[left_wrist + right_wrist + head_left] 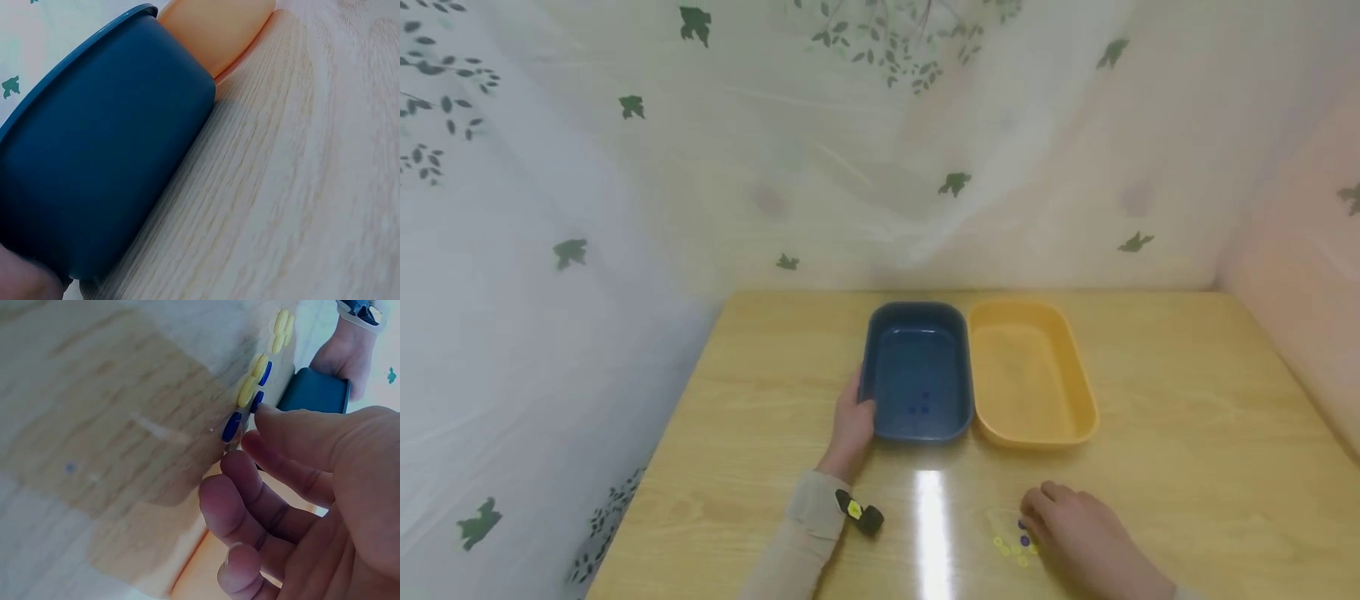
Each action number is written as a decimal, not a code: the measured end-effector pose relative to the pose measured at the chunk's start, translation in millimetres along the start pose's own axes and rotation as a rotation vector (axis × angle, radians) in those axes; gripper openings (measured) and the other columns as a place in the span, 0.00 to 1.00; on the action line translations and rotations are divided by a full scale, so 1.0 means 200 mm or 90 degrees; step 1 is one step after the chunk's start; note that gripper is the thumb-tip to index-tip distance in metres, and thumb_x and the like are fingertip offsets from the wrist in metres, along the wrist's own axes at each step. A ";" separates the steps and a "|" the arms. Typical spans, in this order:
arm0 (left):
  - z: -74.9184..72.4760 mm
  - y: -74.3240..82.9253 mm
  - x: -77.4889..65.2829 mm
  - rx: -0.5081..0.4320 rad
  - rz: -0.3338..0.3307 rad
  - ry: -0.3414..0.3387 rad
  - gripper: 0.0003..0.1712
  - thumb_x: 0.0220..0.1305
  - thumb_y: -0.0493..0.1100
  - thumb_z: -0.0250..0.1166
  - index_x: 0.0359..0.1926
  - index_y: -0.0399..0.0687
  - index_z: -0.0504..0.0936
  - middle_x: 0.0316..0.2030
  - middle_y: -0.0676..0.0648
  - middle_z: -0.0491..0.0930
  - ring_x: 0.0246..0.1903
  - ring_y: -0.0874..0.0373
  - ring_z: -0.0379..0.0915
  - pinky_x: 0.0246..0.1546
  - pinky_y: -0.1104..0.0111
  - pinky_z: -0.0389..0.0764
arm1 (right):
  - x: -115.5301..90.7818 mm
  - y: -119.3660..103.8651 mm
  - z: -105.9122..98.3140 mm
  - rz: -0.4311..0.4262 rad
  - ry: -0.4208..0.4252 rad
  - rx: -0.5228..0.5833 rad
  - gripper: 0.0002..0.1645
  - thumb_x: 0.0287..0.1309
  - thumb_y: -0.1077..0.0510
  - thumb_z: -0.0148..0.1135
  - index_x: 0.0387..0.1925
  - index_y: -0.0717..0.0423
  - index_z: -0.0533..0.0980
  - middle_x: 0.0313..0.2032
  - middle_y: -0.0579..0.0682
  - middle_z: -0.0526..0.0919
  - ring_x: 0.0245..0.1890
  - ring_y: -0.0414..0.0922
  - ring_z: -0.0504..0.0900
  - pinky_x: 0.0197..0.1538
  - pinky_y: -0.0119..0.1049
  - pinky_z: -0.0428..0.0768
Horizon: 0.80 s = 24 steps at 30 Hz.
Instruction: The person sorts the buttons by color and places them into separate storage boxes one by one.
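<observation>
My left hand [853, 421] grips the left wall of the dark blue tray [917, 437], with its thumb over the rim and the fingers mostly hidden outside. A few small dark blue discs [925, 409] lie on this tray's bottom. On the table before the trays my right hand [1078, 525] reaches down to small button-like discs. In the right wrist view its thumb tip is beside a blue disc [256, 402], its fingers loosely bent, and no disc is clearly pinched. Another blue disc [232, 427] and several yellow discs [247, 391] are close by.
A yellow tray [1086, 417] stands against the blue one's right side. Behind the wooden table [760, 367] hangs a pale curtain [865, 225] with leaf prints. A strap with a small black device [868, 521] sits on the left wrist.
</observation>
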<state>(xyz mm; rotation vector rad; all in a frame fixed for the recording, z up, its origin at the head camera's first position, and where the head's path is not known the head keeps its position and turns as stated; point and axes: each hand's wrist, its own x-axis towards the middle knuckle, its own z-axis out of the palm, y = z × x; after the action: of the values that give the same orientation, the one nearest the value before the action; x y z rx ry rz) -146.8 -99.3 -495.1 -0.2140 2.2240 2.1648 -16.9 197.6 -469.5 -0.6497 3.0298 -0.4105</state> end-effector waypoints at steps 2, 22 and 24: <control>0.00 0.00 0.00 0.005 0.000 0.002 0.43 0.59 0.26 0.45 0.74 0.58 0.57 0.72 0.51 0.58 0.71 0.51 0.50 0.71 0.53 0.51 | 0.00 0.00 0.00 0.020 -0.024 0.007 0.05 0.56 0.52 0.67 0.29 0.41 0.78 0.26 0.31 0.70 0.24 0.30 0.69 0.29 0.32 0.74; 0.00 0.02 -0.02 -0.007 0.009 -0.009 0.42 0.59 0.25 0.45 0.75 0.53 0.55 0.73 0.48 0.55 0.72 0.49 0.47 0.71 0.52 0.48 | 0.01 0.00 0.00 0.005 -0.060 0.026 0.09 0.52 0.56 0.69 0.26 0.39 0.76 0.25 0.30 0.68 0.23 0.30 0.66 0.28 0.33 0.72; -0.01 0.02 -0.02 -0.006 0.006 -0.008 0.42 0.59 0.25 0.45 0.75 0.52 0.55 0.73 0.48 0.55 0.72 0.49 0.46 0.71 0.51 0.48 | 0.01 -0.01 0.01 -0.004 -0.054 0.026 0.10 0.51 0.56 0.69 0.26 0.39 0.76 0.25 0.30 0.68 0.23 0.30 0.67 0.28 0.33 0.72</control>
<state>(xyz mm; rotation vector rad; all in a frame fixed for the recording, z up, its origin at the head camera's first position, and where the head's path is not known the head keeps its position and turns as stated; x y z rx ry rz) -143.5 -100.2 -491.4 -0.1895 2.2135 2.1747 -18.0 194.4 -470.4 -0.6570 2.9324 -0.4331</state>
